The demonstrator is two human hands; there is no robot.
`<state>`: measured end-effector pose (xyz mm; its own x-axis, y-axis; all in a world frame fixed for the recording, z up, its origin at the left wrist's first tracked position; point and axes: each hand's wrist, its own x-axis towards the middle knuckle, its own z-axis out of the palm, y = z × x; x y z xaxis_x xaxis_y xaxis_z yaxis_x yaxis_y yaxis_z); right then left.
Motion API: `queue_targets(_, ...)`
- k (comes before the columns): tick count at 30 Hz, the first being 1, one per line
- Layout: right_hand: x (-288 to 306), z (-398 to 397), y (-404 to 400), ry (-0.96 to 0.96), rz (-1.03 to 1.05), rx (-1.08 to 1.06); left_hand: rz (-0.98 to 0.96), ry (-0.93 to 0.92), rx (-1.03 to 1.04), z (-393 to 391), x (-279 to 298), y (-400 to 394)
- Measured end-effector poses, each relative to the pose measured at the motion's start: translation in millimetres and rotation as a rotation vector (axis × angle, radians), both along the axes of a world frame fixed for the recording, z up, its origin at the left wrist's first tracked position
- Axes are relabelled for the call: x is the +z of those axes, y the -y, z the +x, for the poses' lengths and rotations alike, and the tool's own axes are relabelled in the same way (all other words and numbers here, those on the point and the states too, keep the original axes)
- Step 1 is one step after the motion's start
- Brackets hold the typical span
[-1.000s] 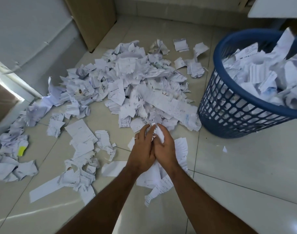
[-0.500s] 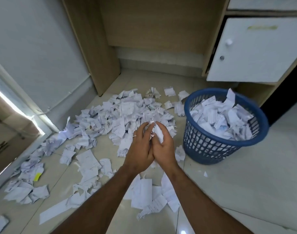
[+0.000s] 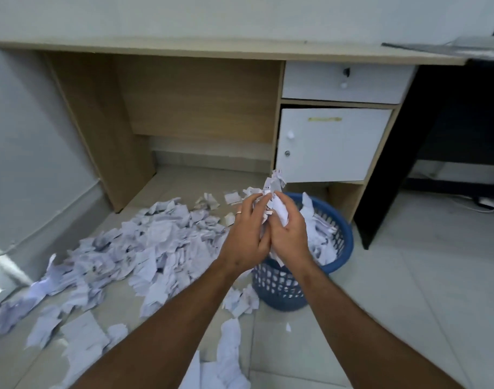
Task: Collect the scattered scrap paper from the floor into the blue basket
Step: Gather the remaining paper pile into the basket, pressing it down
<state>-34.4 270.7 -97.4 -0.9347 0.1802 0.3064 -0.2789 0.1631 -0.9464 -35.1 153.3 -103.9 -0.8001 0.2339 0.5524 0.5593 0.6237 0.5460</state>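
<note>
A bunch of scrap paper [image 3: 273, 189] is clasped between my left hand [image 3: 247, 234] and my right hand [image 3: 289, 234], which are pressed together with fingers curled round it. Both hands are raised over the near left rim of the blue basket [image 3: 341, 248], which stands on the floor and is heaped with white scraps. A wide spread of scattered scrap paper [image 3: 144, 248] covers the tiles to the left of the basket, and more pieces lie near my forearms.
A wooden desk [image 3: 184, 49] stands against the wall behind the basket, with a white drawer [image 3: 344, 82] and a white cabinet door [image 3: 330, 144] on its right side. A black desk panel [image 3: 394, 169] is further right. Bare tiles lie at the right.
My hands have lifted the clasped bunch of paper up from the floor and to the right, over the basket. The view has tilted up, showing the whole desk.
</note>
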Motion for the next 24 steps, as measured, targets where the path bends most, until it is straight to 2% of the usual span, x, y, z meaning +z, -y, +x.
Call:
queue_targets(6,-38.7,-35.0,-69.6,0.088,0.153,-0.093,0.043,0.135,-0.114,-40.7,-34.6,-54.9)
queue_targets(10,-71.4,-58.5,-91.4,0.197,0.461,-0.122,-0.153,0.314,-0.056,-66.2,-64.4,-64.6)
queue_targets(13,-88.1,-74.3,-99.2,0.332,0.809,-0.145,-0.364,0.451,0.014,-82.3,-75.9,-71.3)
queue_targets(15,-92.3,-82.5,-100.7,0.432,0.925,-0.135,-0.416,0.58,0.0,-93.1,-79.5,-73.7)
queue_targets(17,-95.2,-90.1,-100.4,0.508,0.891,-0.045,-0.399,0.703,-0.064,-99.0,-80.5,-74.4)
queue_targets(21,-115.7,-105.6,-97.1,0.587,0.751,0.129,-0.357,0.822,-0.191,-105.4,-85.3,-75.7)
queue_targets(24,-128.0,-112.4,-103.8,0.62,0.84,0.174,-0.327,0.937,-0.213,-113.7,-70.7,-66.8)
